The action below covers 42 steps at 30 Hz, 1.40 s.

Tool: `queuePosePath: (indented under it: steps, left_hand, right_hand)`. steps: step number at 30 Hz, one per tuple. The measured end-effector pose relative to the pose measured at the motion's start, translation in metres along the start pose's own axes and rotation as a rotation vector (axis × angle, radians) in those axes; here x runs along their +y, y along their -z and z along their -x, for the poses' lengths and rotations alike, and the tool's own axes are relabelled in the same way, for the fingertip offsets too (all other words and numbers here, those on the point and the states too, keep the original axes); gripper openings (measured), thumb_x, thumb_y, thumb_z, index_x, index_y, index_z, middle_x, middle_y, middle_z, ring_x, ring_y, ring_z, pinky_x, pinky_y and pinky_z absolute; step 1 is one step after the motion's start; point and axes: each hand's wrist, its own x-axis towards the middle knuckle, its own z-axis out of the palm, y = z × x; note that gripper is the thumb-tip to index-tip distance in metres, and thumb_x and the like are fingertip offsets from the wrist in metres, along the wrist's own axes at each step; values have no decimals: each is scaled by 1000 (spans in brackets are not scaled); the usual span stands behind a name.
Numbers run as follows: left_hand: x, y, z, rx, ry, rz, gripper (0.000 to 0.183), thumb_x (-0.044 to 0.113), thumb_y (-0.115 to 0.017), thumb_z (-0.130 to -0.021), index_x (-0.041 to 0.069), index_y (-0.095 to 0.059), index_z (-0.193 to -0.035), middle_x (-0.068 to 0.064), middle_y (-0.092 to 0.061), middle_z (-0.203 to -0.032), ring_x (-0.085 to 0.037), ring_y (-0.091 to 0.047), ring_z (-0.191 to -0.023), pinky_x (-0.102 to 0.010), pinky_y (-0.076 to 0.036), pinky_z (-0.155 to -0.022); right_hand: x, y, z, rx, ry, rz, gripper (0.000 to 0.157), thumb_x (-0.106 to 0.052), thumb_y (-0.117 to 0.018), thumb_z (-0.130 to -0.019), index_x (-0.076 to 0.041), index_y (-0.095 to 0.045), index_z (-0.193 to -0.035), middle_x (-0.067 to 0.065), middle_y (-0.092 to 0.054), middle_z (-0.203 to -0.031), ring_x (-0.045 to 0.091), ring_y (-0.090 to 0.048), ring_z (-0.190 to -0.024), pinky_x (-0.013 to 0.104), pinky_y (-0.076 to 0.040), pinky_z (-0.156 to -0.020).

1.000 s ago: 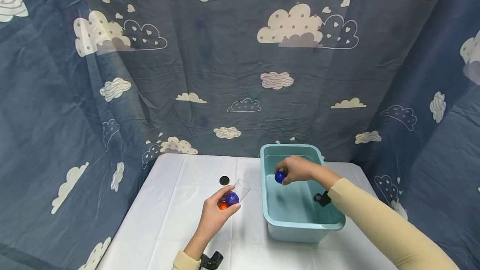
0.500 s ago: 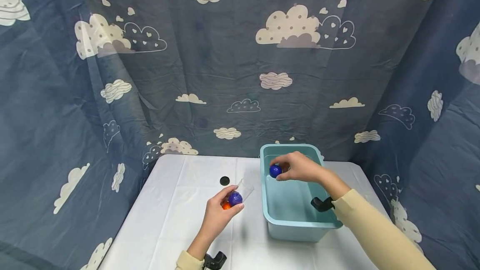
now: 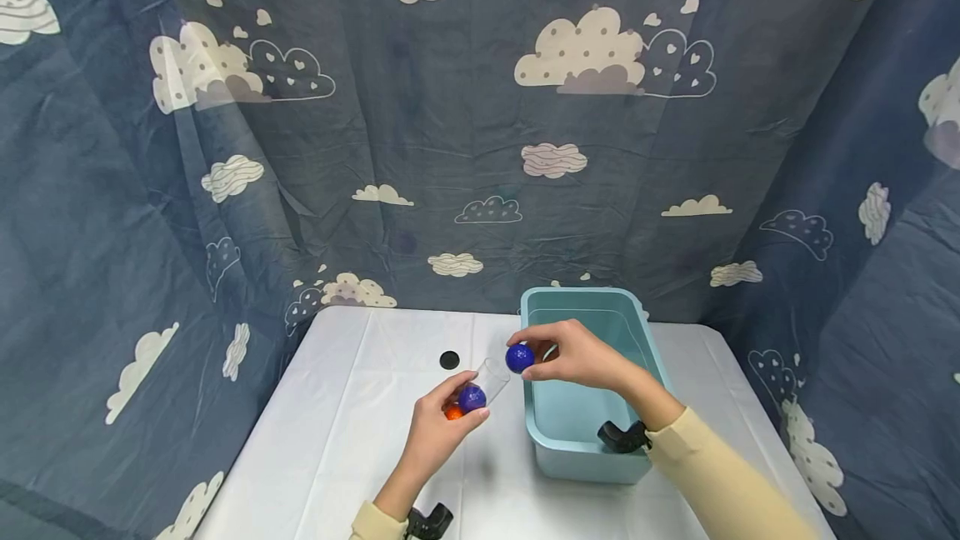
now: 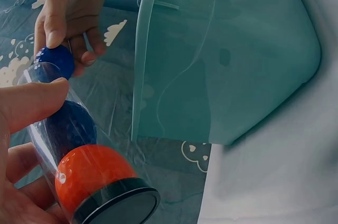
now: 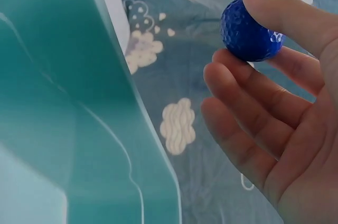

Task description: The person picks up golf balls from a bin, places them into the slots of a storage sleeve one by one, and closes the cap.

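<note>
My left hand [image 3: 437,432] grips a clear tube [image 3: 496,377], tilted with its mouth up toward the right. Inside it, an orange golf ball [image 4: 94,174] sits at the black-capped end [image 4: 124,206], and a blue golf ball [image 4: 72,126] rests above it. My right hand [image 3: 573,354] pinches a second blue golf ball [image 5: 247,31] between thumb and fingers. In the head view this ball is right at the tube's open mouth; the left wrist view shows it overlapping the rim.
A light teal plastic bin [image 3: 588,446] stands on the white-covered table [image 3: 360,440], beneath my right forearm. A round black cap [image 3: 449,360] lies behind my left hand. Dark blue cloth [image 3: 450,148] with cloud prints hangs around the back and sides.
My right hand has carried its blue golf ball leftward from over the bin to the tube's mouth. My left hand has shifted slightly right with the tube.
</note>
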Motion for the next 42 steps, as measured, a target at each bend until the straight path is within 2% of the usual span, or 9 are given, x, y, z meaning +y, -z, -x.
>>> queuePosePath:
  steps: [5, 12, 16, 19, 23, 28, 35, 42]
  left_hand:
    - [1, 1, 3, -4, 22, 0, 53, 24, -87, -81, 19, -66, -130, -4, -69, -107, -19, -65, -94, -29, -57, -79]
    - [37, 7, 10, -7, 31, -7, 51, 8, -85, -81, 4, -65, -128, -17, -69, -107, -32, -66, -95, -37, -59, -78]
    - [17, 5, 8, 8, 33, -19, 52, 9, -86, -80, 9, -66, -128, -12, -70, -108, -28, -66, -95, -36, -58, -79]
    - [1, 4, 8, 19, 37, -17, 53, 13, -87, -79, 16, -67, -128, -7, -70, -112, -22, -66, -97, -33, -58, -81]
    - [-5, 6, 11, 23, 36, 8, 53, 20, -88, -79, 20, -67, -128, -5, -70, -111, -20, -65, -96, -32, -58, -82]
    - [-3, 11, 12, 35, 24, 9, 52, 24, -88, -79, 22, -66, -127, -4, -69, -106, -20, -64, -94, -31, -57, -79]
    - [-1, 20, 16, 59, 23, -20, 51, 26, -88, -79, 26, -67, -125, -2, -70, -107, -20, -65, -93, -31, -57, -80]
    - [-4, 26, 27, 90, 9, -9, 50, 23, -89, -78, 24, -67, -123, 0, -71, -110, -18, -66, -93, -29, -57, -82]
  right_hand:
    - [-5, -12, -2, -9, 7, -41, 43, -30, -82, -86, -31, -67, -126, -8, -70, -94, 14, -67, -85, 28, -58, -76]
    - [-7, -22, -6, -21, 24, -60, 42, -32, -81, -87, -29, -67, -127, -8, -70, -98, 14, -67, -86, 32, -58, -77]
    - [-9, -26, -8, -33, 43, -69, 41, -28, -80, -88, -24, -68, -128, -6, -71, -101, 15, -67, -87, 32, -58, -77]
    - [-10, -27, -9, -37, 51, -73, 41, -25, -80, -89, -26, -68, -128, -4, -72, -102, 15, -68, -88, 31, -58, -76]
    - [-12, -24, -11, -29, 63, -60, 41, -23, -80, -89, -28, -67, -127, -6, -71, -101, 14, -68, -88, 31, -58, -73]
    - [-18, -14, -22, -21, 79, -28, 38, -25, -78, -90, -28, -67, -127, -5, -71, -102, 13, -68, -89, 34, -58, -71]
    - [-25, -3, -55, 9, 95, 33, 38, -29, -77, -91, -27, -67, -128, -1, -71, -104, 12, -67, -91, 31, -57, -73]
    - [-15, -13, -101, -3, 20, 73, 35, -26, -76, -92, -22, -69, -125, -2, -71, -104, 11, -68, -88, 32, -56, -75]
